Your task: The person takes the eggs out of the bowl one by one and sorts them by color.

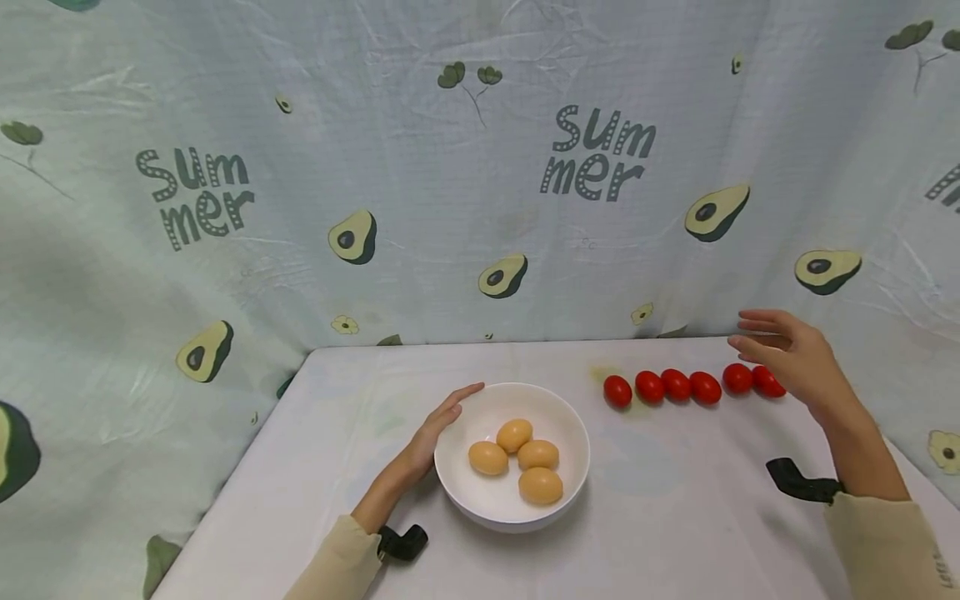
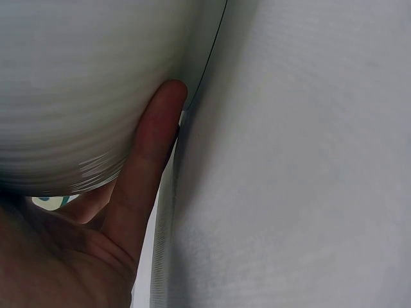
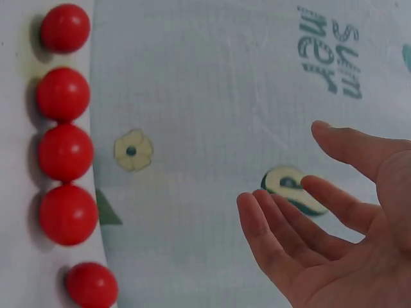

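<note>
A white bowl sits upright near the middle of the white table, and four orange-tan eggs lie grouped on its floor. The left hand rests against the bowl's left side, its digits extended along the outer wall — laid on the surface rather than clamped round it — and the left wrist view shows one digit stretched straight up that wall. To the right of the bowl, near the table's back edge, six small red tomatoes lie in a rough row, the leftmost one set slightly apart. The right hand hangs raised by the row's right end, thumb and gently bent fingers apart with only air between them. Each wrist carries a black mount just beyond a beige sleeve. Behind the table hangs a pale cloth printed with avocados, flowers and the word "summer".
</note>
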Available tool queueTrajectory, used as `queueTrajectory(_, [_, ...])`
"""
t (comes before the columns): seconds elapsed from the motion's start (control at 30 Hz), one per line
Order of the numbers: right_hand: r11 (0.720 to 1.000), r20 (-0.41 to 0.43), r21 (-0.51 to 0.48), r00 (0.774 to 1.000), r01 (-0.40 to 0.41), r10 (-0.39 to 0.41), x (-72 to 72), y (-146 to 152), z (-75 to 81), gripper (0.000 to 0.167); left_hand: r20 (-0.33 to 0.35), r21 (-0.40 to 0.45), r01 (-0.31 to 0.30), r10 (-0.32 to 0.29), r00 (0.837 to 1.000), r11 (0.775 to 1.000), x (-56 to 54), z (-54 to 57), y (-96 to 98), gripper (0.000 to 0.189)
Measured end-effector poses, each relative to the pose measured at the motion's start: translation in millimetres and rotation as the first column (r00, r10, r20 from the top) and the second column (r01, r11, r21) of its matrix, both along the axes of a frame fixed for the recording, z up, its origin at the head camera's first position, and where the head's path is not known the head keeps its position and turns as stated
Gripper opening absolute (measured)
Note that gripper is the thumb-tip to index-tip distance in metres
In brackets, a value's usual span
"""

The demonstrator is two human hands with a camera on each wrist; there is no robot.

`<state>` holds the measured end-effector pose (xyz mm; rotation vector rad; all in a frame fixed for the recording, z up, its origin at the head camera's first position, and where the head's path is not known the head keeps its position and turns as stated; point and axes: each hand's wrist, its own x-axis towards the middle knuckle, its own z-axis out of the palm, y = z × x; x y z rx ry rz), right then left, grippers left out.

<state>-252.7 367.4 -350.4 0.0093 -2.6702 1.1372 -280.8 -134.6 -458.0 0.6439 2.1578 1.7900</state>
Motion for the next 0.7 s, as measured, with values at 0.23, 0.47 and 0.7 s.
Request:
queueTrajectory(0.23, [0.996,-0.016,0.029,0.996,-0.082,0.083,4.1,-29.6,6.7,0.068,-0.014,-0.009,0.003,-0.003,1.000,1.000,-0.4,0.7,-0.1,0.055])
queueTrajectory(0.47, [0.986,-0.054,0.062,0.986,-0.153,0.156,9.7,-52.6,10.4,0.062,-0.021,-0.013,0.002,-0.002,1.000,1.000,0.1,0.8,-0.8,0.056])
queueTrajectory(0.7, [0.964,-0.058,0.089,0.965,-0.250,0.255,12.0,-75.1,10.7,0.054,-0.019,-0.007,0.008,-0.008,1.000,1.000,0.6,0.7,-0.5,0.056])
